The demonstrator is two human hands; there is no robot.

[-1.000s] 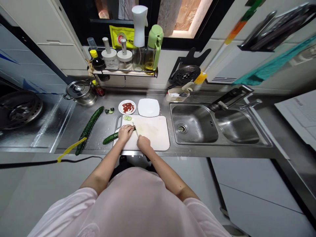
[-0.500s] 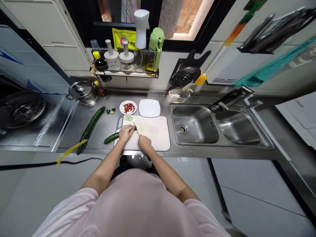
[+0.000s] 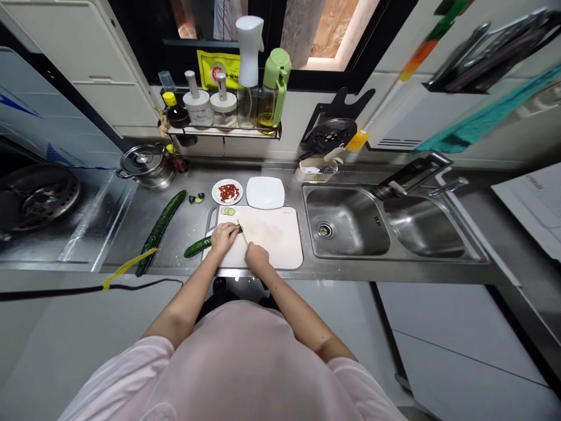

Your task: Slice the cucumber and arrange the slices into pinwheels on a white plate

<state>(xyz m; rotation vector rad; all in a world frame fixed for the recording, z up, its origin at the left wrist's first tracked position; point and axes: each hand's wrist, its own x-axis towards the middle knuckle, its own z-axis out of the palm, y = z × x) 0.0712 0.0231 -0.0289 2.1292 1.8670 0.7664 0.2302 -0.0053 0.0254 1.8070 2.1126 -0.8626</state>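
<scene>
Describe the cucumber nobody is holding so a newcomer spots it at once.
On the steel counter, look left of the double sink to the lidded pot. In front of it, left of the cutting board, a long dark green cucumber lies slanted. Unlike the shorter cucumber under the left hand, it lies wholly off the board, untouched.

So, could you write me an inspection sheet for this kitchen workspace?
Surface: metal counter, pale specks left of the white cutting board.
Job's things: partly cut cucumber, knife, cucumber slices on the board.
Clutter: whole cucumber, green scraps, plate of red pieces, bare white plate.
Hands: left hand, grip on the cut cucumber; right hand, grip on the knife.
Cables: black cord-like strand at left, purpose unclear.
Surroundings: lidded pot, double sink.
</scene>
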